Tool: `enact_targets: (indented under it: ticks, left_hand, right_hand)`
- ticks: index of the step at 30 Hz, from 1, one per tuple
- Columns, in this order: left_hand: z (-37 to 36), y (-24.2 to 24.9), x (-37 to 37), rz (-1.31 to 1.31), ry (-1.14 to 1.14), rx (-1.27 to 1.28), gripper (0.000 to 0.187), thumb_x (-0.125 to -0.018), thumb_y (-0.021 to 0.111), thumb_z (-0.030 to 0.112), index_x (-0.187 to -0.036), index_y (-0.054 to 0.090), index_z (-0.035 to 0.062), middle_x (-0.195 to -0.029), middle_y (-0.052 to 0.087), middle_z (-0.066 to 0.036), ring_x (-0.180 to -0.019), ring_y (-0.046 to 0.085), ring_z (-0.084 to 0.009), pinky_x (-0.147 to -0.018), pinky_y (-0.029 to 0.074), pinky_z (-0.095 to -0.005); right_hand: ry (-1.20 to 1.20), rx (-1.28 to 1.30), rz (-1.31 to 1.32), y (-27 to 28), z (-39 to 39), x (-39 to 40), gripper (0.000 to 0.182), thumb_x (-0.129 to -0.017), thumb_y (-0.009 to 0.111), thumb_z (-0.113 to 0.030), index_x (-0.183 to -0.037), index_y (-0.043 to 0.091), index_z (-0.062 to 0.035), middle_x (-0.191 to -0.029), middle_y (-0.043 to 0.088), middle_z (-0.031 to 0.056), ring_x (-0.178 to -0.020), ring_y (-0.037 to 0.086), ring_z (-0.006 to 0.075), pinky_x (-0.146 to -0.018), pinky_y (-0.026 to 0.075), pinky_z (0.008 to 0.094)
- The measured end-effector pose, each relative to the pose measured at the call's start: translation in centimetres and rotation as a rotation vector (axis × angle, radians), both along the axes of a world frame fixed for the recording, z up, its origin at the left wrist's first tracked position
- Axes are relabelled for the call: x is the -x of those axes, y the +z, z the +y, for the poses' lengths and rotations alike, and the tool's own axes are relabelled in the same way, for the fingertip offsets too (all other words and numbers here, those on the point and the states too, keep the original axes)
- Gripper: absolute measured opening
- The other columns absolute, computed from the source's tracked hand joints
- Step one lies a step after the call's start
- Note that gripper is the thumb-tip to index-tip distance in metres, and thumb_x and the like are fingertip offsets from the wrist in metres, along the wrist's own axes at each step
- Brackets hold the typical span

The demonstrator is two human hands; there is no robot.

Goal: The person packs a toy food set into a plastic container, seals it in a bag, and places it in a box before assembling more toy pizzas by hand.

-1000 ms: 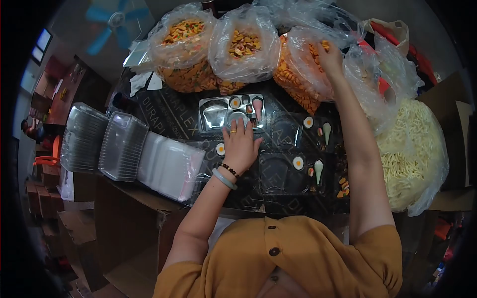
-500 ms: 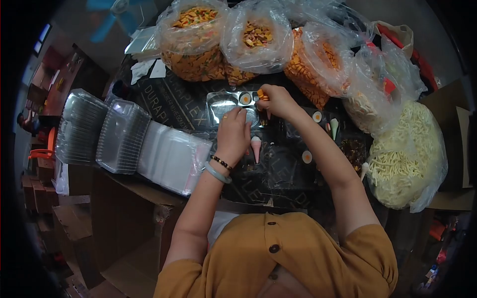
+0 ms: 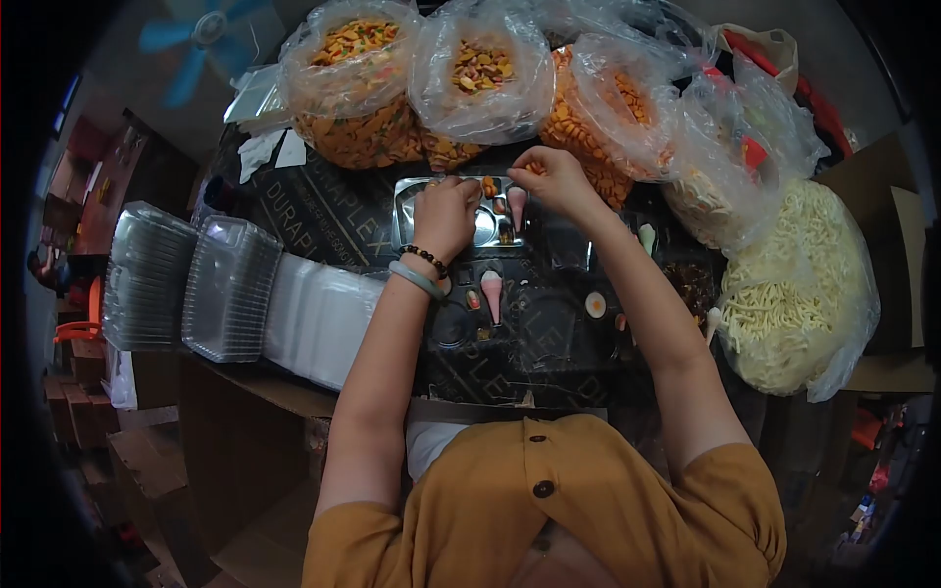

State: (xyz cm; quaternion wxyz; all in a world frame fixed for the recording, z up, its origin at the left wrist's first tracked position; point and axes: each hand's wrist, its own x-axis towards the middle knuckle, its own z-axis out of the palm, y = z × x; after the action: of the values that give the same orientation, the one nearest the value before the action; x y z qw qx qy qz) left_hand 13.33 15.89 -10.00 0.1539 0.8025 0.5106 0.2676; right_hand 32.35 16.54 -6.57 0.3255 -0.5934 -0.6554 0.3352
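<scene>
A shiny clear plastic tray (image 3: pixel 403 227) with compartments lies on the dark table. My left hand (image 3: pixel 446 218) reaches over its middle, fingers bent down and closed; whatever they grip is hidden. Orange pieces (image 3: pixel 488 186) and a pink-and-white ice-cream-cone-shaped piece (image 3: pixel 517 209) sit at the tray's right side. To the right of the tray, my right hand (image 3: pixel 561 184) is raised with its fingertips pinched on small orange pieces (image 3: pixel 534 169). Nearer to me lie another pink cone-shaped piece (image 3: pixel 492 294) and a fried-egg-shaped piece (image 3: pixel 595 305).
Open bags of orange pieces (image 3: pixel 358 132) and mixed pieces (image 3: pixel 482 69) stand along the back, with more orange pieces (image 3: pixel 573 118) beside them. A bag of pale stick-like pieces (image 3: pixel 799 294) stands right. Stacked clear containers (image 3: pixel 230 289) and flat plastic sheets (image 3: pixel 319 318) are left.
My right hand has moved from above the tray to the right, still pinching orange pieces. My left hand has moved up over the tray, covering the egg-shaped piece. The view has shifted slightly.
</scene>
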Motion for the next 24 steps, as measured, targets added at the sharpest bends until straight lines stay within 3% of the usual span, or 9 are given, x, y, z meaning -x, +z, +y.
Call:
enact_targets:
  ticks: [2, 5, 9, 11, 21, 24]
  left_hand:
    - [0.4, 0.2, -0.3, 0.097, 0.018, -0.012, 0.017, -0.078, 0.063, 0.016, -0.091, 0.067, 0.0059, -0.090, 0.062, -0.012, -0.087, 0.058, -0.0315, -0.074, 0.046, -0.0389]
    - [1.4, -0.4, -0.7, 0.030, 0.036, -0.079, 0.011, -0.073, 0.065, 0.014, -0.083, 0.067, 0.0085, -0.087, 0.060, -0.013, -0.087, 0.057, -0.0315, -0.076, 0.041, -0.0429]
    - [1.9, -0.7, -1.3, 0.001, 0.027, -0.091, 0.014, -0.072, 0.067, 0.012, -0.084, 0.067, 0.0061, -0.089, 0.060, -0.013, -0.087, 0.056, -0.0321, -0.075, 0.043, -0.0424]
    - [2.3, -1.0, -1.7, -0.188, -0.002, 0.021, 0.016, -0.071, 0.067, 0.009, -0.085, 0.066, 0.0021, -0.090, 0.059, -0.015, -0.085, 0.057, -0.0335, -0.074, 0.045, -0.0411]
    - [4.0, -1.0, -1.4, -0.145, -0.086, 0.124, 0.024, -0.073, 0.062, 0.001, -0.096, 0.066, 0.0036, -0.089, 0.059, -0.018, -0.084, 0.059, -0.0350, -0.074, 0.047, -0.0399]
    - [3.1, -0.3, -1.5, -0.182, -0.118, -0.041, 0.024, -0.072, 0.061, 0.001, -0.094, 0.067, 0.0063, -0.086, 0.058, -0.017, -0.084, 0.058, -0.0349, -0.074, 0.046, -0.0403]
  right_hand:
    - [-0.008, -0.035, 0.042, -0.4, -0.5, -1.5, 0.023, -0.079, 0.068, -0.018, -0.089, 0.064, 0.0012, -0.081, 0.065, 0.0099, -0.076, 0.062, 0.0156, -0.068, 0.048, 0.0291]
    - [-0.071, 0.016, 0.142, 0.6, -3.0, -3.3, 0.020, -0.080, 0.067, -0.016, -0.091, 0.063, 0.0013, -0.080, 0.064, 0.0061, -0.074, 0.057, 0.0101, -0.066, 0.046, 0.0251]
    - [-0.133, 0.065, 0.277, 2.0, -6.7, -5.5, 0.018, -0.082, 0.066, -0.014, -0.091, 0.063, 0.0006, -0.077, 0.062, 0.0020, -0.070, 0.054, 0.0066, -0.062, 0.044, 0.0221]
    - [-0.190, 0.103, 0.313, 2.4, -8.2, -6.4, 0.013, -0.084, 0.065, -0.014, -0.093, 0.063, -0.0048, -0.073, 0.056, -0.0037, -0.060, 0.047, 0.0029, -0.053, 0.037, 0.0178]
    - [-0.299, 0.152, 0.383, 1.5, -12.3, -9.3, 0.015, -0.084, 0.066, -0.015, -0.094, 0.063, -0.0029, -0.070, 0.056, -0.0029, -0.056, 0.047, 0.0030, -0.050, 0.037, 0.0182]
    - [-0.322, 0.158, 0.432, 1.4, -13.0, -10.6, 0.015, -0.084, 0.066, -0.015, -0.093, 0.062, -0.0034, -0.069, 0.055, -0.0035, -0.055, 0.047, 0.0033, -0.049, 0.038, 0.0187]
